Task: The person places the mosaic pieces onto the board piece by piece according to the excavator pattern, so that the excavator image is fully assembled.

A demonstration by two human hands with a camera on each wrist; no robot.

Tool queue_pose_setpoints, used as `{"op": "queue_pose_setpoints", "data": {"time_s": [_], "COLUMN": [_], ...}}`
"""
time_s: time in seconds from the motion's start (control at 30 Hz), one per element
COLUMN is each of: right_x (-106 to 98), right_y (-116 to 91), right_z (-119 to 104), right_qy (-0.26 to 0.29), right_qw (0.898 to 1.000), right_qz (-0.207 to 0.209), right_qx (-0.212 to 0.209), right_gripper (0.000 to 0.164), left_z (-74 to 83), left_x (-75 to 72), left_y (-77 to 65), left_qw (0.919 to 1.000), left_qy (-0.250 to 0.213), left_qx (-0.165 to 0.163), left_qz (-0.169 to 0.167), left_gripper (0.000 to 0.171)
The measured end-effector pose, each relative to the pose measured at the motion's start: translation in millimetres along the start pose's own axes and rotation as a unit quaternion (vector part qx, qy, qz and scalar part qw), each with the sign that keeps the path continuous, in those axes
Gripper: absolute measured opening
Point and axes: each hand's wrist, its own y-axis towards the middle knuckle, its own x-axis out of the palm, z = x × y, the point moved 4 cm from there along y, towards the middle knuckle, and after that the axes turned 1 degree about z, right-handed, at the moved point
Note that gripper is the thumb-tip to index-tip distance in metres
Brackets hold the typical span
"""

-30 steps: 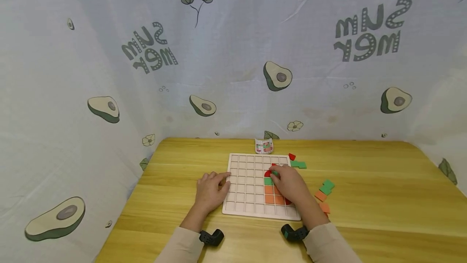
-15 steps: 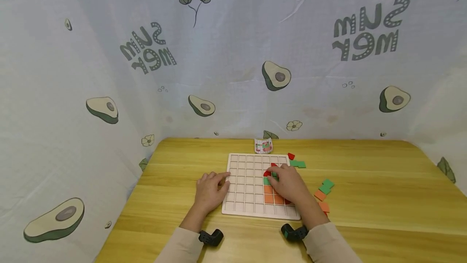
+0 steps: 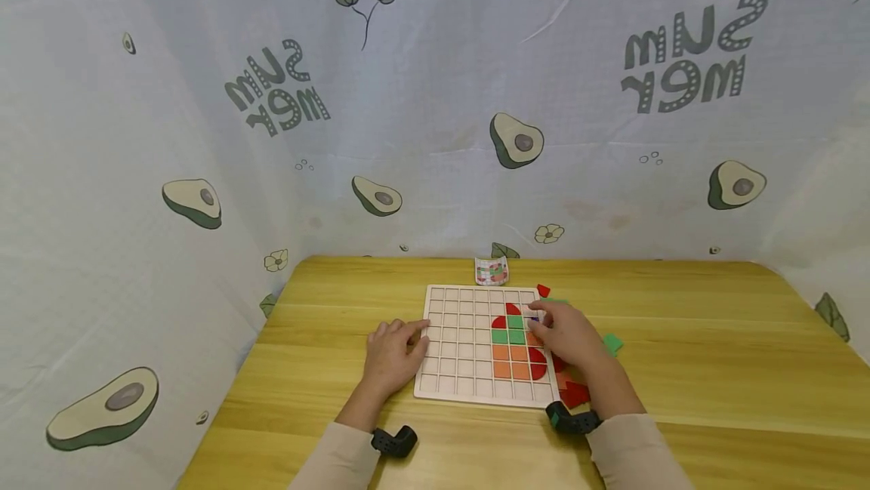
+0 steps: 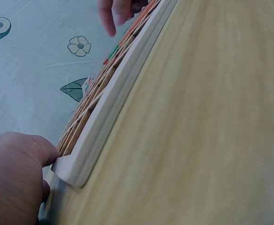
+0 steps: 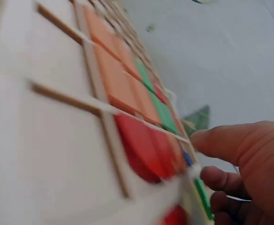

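Note:
The pale wooden grid board lies flat on the table. My left hand touches its left edge, a fingertip on the rim in the left wrist view. Over the right edge hovers my right hand, fingers slightly bent, with no piece visible between them. Set in the grid beside it are red rounded pieces, green squares and orange squares. A small blue piece shows near the right fingertips, partly hidden; its shape is unclear.
A small pattern card lies behind the board. Loose red and green pieces are scattered to the right, partly covered by my right forearm. A printed curtain hangs behind the wooden table.
My right hand has moved right, off the coloured pieces to the board's right edge, uncovering red, green and orange pieces in the grid. The left hand has not moved.

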Motion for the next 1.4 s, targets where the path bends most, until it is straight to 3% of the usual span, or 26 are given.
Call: {"op": "queue_pose_setpoints", "data": {"time_s": [0.13,0.3,0.53,0.77,1.07,1.4], "right_x": [-21,-40,-57,-60,-61,-57], "right_y": [-7,-16,-33,-40,-41,-40], "right_z": [19,39,61,69,71,71], "right_qy": [0.021,0.02,0.028,0.063,0.081,0.047], "right_qw": [0.999,0.999,0.993,0.982,0.979,0.984], "right_qz": [-0.008,-0.025,-0.105,-0.165,-0.172,-0.15], "right_qx": [0.031,0.026,0.051,0.061,0.077,0.088], "right_gripper": [0.041,0.032,0.026,0.028,0.033,0.03], "left_z": [1.8,1.3,1.5,0.2,0.6,1.6], "left_x": [-0.8,-0.9,-0.7,-1.2,-1.6,-0.1], "left_y": [0.3,0.5,-1.3,-1.9,-0.6,-0.4], "left_qw": [1.0,1.0,1.0,0.9999,1.0,1.0], "left_qy": [-0.001,0.003,0.001,0.005,-0.004,-0.001], "left_qx": [0.004,0.005,0.001,0.004,0.001,-0.001], "left_qz": [0.005,0.007,0.007,0.01,0.007,0.002], "left_gripper": [0.03,0.031,0.031,0.031,0.032,0.031]}}
